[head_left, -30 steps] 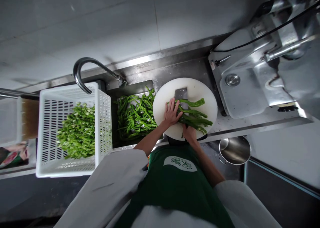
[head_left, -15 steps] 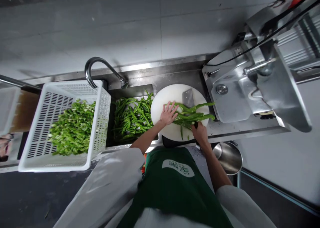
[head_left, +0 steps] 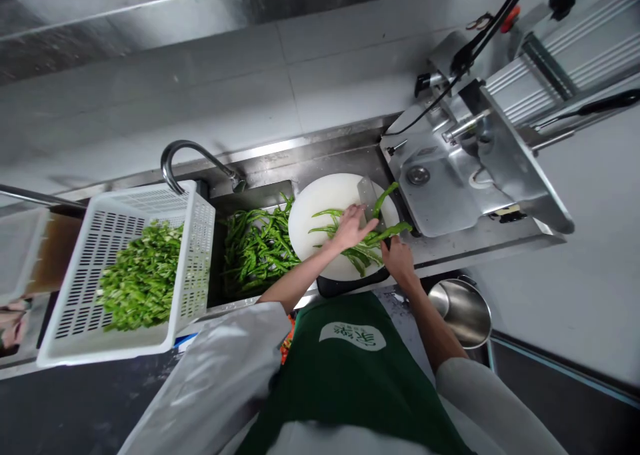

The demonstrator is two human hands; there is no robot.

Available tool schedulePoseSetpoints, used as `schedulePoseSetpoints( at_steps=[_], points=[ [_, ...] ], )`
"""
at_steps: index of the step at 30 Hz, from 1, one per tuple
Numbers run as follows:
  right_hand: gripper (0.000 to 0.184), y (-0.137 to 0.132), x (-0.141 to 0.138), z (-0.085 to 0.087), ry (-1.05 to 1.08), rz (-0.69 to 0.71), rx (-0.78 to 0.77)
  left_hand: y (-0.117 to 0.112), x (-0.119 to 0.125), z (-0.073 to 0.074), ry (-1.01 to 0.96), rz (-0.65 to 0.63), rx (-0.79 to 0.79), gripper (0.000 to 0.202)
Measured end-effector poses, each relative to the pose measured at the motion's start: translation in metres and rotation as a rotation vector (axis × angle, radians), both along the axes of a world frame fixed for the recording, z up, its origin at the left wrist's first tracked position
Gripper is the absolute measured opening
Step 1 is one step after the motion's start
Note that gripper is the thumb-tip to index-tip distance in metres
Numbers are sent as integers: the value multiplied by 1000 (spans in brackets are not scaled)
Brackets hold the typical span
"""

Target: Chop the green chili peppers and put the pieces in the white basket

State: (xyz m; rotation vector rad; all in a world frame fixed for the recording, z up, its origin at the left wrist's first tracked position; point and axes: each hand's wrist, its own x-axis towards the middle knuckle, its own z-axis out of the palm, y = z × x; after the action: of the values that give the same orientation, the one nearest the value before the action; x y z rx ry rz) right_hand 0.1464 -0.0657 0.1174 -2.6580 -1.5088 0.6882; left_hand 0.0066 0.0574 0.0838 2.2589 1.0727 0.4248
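Observation:
A round white cutting board point(head_left: 306, 218) bears a bunch of long green peppers point(head_left: 326, 228). My left hand point(head_left: 351, 230) lies over the peppers, its fingers stretched forward and its thumb apart. The peppers stick out on both sides of it. My right hand point(head_left: 399, 258) is wrapped round the dark handle of a cleaver point(head_left: 367, 191) at the board's right edge. The cleaver's broad blade points away from me, beside my left fingertips, with peppers lying across part of it. Where the blade's edge meets the peppers cannot be made out.
Left of the board, a sink holds many whole green peppers point(head_left: 260, 245) under a curved tap point(head_left: 187, 145). Further left stands a white perforated basket point(head_left: 195, 268) with chopped green peppers point(head_left: 143, 275). A metal slicing machine point(head_left: 440, 198) is at the right, a steel pot point(head_left: 467, 315) below.
My left hand has shifted right along the peppers, closer to the blade, its fingers less spread. Pepper ends now show left of it. The view has tilted and shifted slightly.

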Motion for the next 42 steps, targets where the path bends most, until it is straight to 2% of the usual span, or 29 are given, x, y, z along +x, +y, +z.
schedulePoseSetpoints(
  at_steps=[3,5,8,13,17,21,24,27,28,31,33,35,36,40,42],
  points=[
    [35,-1,4,3,0,4,32,-13,38,8,8,-25,-26,91],
    [34,-1,9,6,-10,1,42,-20,54,12,-23,-7,-21,87],
    [36,1,17,12,-23,-9,60,-24,68,20,-106,-21,-56,74],
    [36,6,27,22,-40,3,103,-17,88,39,-171,-10,-199,78],
    [36,6,34,24,-92,23,96,8,81,58,-360,-8,-87,68],
    [36,-8,44,14,-82,52,36,45,35,71,-432,9,44,60],
    [38,-26,52,4,-66,21,-14,62,-7,59,-316,-103,123,56],
    [39,-42,57,-3,-65,-28,-63,58,-37,25,-10,-343,81,64],
    [39,-47,57,-4,-65,-35,-79,53,-43,12,116,-421,63,73],
    [39,-56,55,-7,-72,-44,-116,33,-52,-22,437,-589,103,118],
    [38,-59,53,-8,-76,-51,-130,22,-51,-36,539,-626,193,128],
    [38,-59,51,-8,-75,-63,-135,13,-46,-42,578,-562,280,120],
    [38,-59,49,-7,-76,-71,-135,9,-41,-43,591,-483,308,114],
    [37,-53,33,-4,-84,-81,-145,-7,-17,-44,637,8,293,99],
    [37,-49,23,-4,-83,-43,-143,-12,-9,-44,626,128,264,101]
  ],
)
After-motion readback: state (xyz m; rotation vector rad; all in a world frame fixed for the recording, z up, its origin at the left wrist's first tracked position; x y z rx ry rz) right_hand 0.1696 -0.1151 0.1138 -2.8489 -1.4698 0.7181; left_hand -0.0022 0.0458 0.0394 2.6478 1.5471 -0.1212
